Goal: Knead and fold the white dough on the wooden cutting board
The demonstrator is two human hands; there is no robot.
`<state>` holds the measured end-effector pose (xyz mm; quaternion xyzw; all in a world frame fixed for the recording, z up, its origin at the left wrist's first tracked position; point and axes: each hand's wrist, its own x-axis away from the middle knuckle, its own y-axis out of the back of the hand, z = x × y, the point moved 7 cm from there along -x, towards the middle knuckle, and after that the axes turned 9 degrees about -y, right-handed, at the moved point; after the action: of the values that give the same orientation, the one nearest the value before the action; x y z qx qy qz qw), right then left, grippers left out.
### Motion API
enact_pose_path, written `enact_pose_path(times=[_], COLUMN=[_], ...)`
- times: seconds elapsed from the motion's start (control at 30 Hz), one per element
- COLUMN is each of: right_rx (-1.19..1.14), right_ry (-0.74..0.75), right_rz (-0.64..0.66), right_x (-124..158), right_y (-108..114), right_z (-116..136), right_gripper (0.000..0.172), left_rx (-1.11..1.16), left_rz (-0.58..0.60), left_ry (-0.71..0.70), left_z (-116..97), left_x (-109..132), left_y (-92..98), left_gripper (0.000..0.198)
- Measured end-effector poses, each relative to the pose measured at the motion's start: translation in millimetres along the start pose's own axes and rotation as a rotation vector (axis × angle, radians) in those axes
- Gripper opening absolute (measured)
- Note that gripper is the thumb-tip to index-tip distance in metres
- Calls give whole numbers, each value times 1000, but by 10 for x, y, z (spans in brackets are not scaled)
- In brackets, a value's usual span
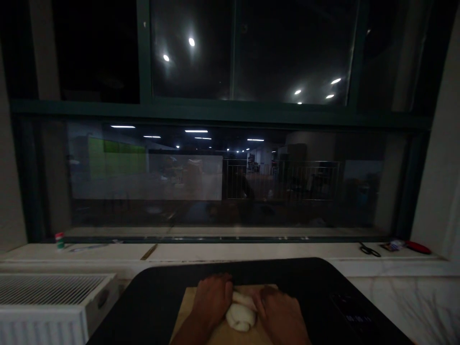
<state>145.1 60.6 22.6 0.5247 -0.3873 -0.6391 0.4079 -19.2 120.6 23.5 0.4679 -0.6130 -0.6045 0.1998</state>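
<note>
A pale, folded lump of dough (240, 317) lies on a light wooden board (186, 306), with one end drawn out away from me. My left hand (213, 298) presses against the dough's left side, its fingers curled at the far end. On the other side my right hand (278, 309) has its fingers bent in around the dough's right edge. Both hands touch the dough, and they hide parts of its sides. Some fingertips are dark and hard to make out.
Under the board is a black table (158, 292), with a phone (354, 314) showing digits at right. A white radiator (46, 302) stands at left. The windowsill (215, 251) holds a small red-capped bottle (59, 240), scissors (370, 250) and a red object (418, 247).
</note>
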Motion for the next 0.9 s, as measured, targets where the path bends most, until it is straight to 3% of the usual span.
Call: enact_pose_path(times=[0.2, 0.3, 0.43, 0.63, 0.9], right_rx=[-29, -13, 97, 175, 148], right_ry=[53, 28, 50, 19, -74], right_rz=[-14, 1, 39, 185, 232], right_x=[25, -35, -24, 139, 489], right_y=[87, 327, 584, 350, 171], right_z=[42, 88, 185, 117, 82], right_gripper=[47, 46, 39, 40, 44], left_rx=[-2, 101, 178, -61, 77], left_rz=[-31, -96, -78, 103, -58], left_ry=[37, 44, -46, -177, -92], left_z=[-34, -1, 15, -17, -95], left_x=[86, 94, 77, 3, 98], left_y=[139, 197, 96, -109, 175], left_gripper=[39, 40, 43, 42, 42])
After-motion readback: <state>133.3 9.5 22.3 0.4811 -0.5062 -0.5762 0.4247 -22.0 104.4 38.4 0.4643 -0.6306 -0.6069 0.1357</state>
